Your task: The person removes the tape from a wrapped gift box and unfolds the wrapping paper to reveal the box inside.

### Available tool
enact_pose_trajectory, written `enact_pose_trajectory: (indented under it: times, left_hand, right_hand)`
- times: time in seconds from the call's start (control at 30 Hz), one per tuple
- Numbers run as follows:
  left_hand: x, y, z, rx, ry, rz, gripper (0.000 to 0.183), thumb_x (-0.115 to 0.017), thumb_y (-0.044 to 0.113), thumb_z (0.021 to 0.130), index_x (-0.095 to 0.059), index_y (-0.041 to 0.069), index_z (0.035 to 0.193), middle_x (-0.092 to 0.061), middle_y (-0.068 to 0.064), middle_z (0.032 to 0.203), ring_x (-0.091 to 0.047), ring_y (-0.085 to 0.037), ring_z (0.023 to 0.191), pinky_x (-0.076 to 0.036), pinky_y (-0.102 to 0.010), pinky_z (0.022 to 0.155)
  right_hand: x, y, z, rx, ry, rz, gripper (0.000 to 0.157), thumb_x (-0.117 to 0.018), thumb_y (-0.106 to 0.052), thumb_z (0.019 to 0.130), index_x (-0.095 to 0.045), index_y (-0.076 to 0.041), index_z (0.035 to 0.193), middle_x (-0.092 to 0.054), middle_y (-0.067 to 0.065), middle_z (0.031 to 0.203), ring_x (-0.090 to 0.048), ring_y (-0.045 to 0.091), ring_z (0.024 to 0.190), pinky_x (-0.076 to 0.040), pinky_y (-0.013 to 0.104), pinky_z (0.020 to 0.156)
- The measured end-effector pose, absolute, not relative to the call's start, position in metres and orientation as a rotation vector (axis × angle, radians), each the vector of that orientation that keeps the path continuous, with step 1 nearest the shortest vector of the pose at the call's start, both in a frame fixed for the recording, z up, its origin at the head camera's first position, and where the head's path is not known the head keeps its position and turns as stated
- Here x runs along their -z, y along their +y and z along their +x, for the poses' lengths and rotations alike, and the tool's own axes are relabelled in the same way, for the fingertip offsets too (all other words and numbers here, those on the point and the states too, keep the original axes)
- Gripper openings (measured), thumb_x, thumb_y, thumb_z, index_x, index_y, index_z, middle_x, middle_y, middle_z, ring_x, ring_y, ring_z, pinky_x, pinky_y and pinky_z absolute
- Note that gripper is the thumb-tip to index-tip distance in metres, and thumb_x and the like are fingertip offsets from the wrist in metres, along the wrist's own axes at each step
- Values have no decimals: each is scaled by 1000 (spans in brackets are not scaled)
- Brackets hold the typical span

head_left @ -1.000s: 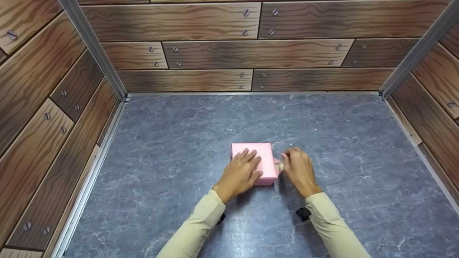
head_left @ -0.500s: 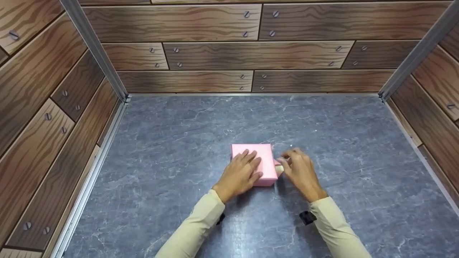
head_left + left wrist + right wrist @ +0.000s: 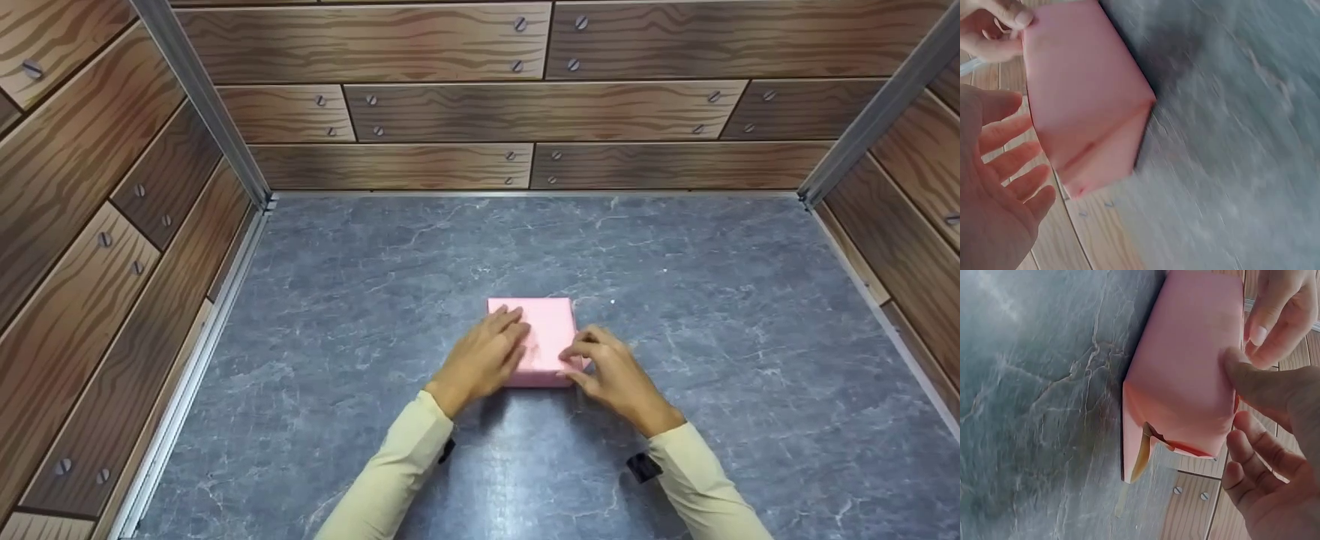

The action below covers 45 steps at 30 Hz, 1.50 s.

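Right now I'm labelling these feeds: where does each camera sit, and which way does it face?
Head: on the head, facing forward and down at the pink box; left hand, right hand and sleeves show.
Left wrist: on that wrist, facing the box's near side and left end; left hand and part of the right show.
Right wrist: on that wrist, facing the near side and a protruding flap; right hand and part of the left show.
Both wrist views share the box's near side and parts of both hands.
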<state>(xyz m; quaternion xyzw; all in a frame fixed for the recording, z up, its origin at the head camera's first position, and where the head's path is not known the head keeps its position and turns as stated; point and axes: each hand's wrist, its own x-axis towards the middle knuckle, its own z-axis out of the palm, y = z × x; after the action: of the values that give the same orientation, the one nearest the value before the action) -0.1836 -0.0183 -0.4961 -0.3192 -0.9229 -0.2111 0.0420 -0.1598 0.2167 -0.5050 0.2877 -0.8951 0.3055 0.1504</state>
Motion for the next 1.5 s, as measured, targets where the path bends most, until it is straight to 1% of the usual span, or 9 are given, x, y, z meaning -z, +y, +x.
enact_pose_trajectory:
  times: [0.13, 0.4, 0.57, 0.7, 0.83, 1.03, 1.27, 1.37, 1.5]
  left_hand:
    - [499, -25, -183, 610, -2801, -976, 32, -55, 19, 105, -64, 4, 132, -53, -16, 148, -46, -36, 139, -34, -48, 118]
    - [499, -30, -179, 569, -2781, -963, 30, -56, 20, 104, -66, 7, 129, -57, -15, 143, -51, -35, 134, -39, -47, 114]
    - [498, -29, -176, 530, -2803, -928, 33, -54, 23, 105, -65, 9, 133, -59, -12, 142, -52, -30, 129, -42, -45, 111]
    - [499, -30, -173, 529, -2807, -903, 37, -54, 26, 105, -61, 10, 138, -60, -10, 140, -53, -28, 126, -43, -44, 109]
    - [500, -31, -171, 533, -2743, -901, 35, -56, 24, 104, -63, 9, 134, -64, -9, 133, -56, -28, 120, -46, -44, 104]
    - [502, -31, -170, 520, -2685, -900, 31, -59, 22, 102, -65, 10, 130, -64, -9, 125, -57, -29, 114, -48, -43, 99]
    - [502, -30, -171, 551, -2736, -879, 33, -57, 25, 103, -64, 11, 133, -61, -10, 134, -55, -29, 122, -45, -43, 107]
    - [501, -29, -171, 574, -2744, -883, 35, -58, 27, 103, -63, 11, 134, -60, -10, 137, -54, -29, 125, -44, -44, 108]
    - [501, -27, -171, 588, -2734, -890, 35, -59, 27, 103, -64, 11, 133, -61, -11, 135, -54, -29, 124, -45, -44, 106]
  right_hand:
    - [505, 216, -160, -889, -2580, 861, 16, -86, 3, 75, -76, -6, 85, -62, 1, 85, -61, 16, 77, -55, 32, 68]
    - [501, 215, -160, -851, -2631, 769, 20, -80, 13, 74, -78, -3, 85, -66, 3, 84, -65, 17, 76, -57, 35, 69]
    - [498, 214, -160, -836, -2671, 699, 15, -78, 10, 78, -78, -2, 87, -63, 3, 84, -64, 18, 77, -57, 35, 70]
    - [496, 212, -159, -841, -2720, 626, 4, -79, -3, 85, -77, -1, 89, -62, 3, 86, -65, 20, 82, -57, 39, 75]
    - [494, 210, -159, -862, -2750, 547, 16, -79, -15, 89, -76, 0, 92, -62, 7, 91, -66, 27, 84, -56, 43, 75]
    - [494, 207, -158, -845, -2761, 481, 27, -80, -21, 88, -72, 4, 98, -59, 13, 101, -66, 33, 89, -55, 46, 77]
    - [497, 203, -160, -824, -2776, 443, 53, -85, -35, 83, -68, 10, 106, -56, 17, 105, -62, 31, 84, -55, 46, 75]
    - [499, 204, -161, -823, -2762, 442, 56, -88, -35, 80, -66, 11, 106, -55, 17, 104, -59, 28, 81, -55, 45, 73]
    - [501, 205, -164, -868, -2757, 445, 55, -90, -28, 78, -65, 12, 108, -55, 18, 104, -60, 28, 81, -54, 43, 73]
